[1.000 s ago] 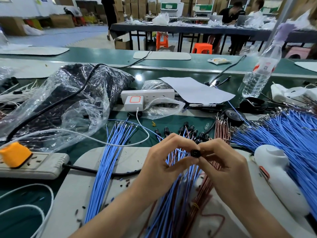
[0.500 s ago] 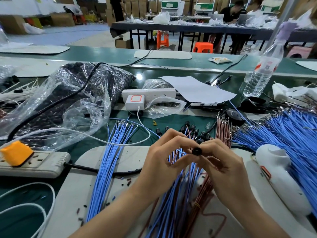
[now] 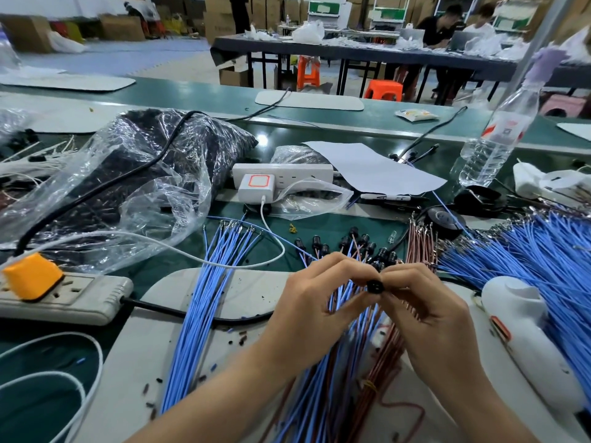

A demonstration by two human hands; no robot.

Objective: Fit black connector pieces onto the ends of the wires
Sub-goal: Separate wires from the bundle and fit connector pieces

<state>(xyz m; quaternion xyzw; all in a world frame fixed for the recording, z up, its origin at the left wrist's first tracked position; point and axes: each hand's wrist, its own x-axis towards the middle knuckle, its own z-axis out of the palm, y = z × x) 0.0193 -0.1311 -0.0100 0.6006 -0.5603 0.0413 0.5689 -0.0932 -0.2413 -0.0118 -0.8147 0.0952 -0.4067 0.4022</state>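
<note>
A small round black connector (image 3: pixel 374 286) sits between the fingertips of both hands above the grey mat (image 3: pixel 134 362). My left hand (image 3: pixel 315 295) pinches it from the left, and my right hand (image 3: pixel 422 308) pinches it from the right. Blue and brown wires (image 3: pixel 348 356) pass under both hands; which wire end meets the connector is hidden by the fingers. Several wires with black connectors fitted (image 3: pixel 348 243) lie just beyond the hands. A loose bundle of blue wires (image 3: pixel 208 302) runs down the mat on the left.
A big heap of blue wires (image 3: pixel 540 257) and a white glue gun (image 3: pixel 527 340) lie at the right. A grey power strip with an orange plug (image 3: pixel 48 292) sits at the left, a plastic bag of black parts (image 3: pixel 134 174) behind it, a water bottle (image 3: pixel 499 139) far right.
Both hands have stayed together on the connector, with only slight shifts of the fingers. Nothing else has moved.
</note>
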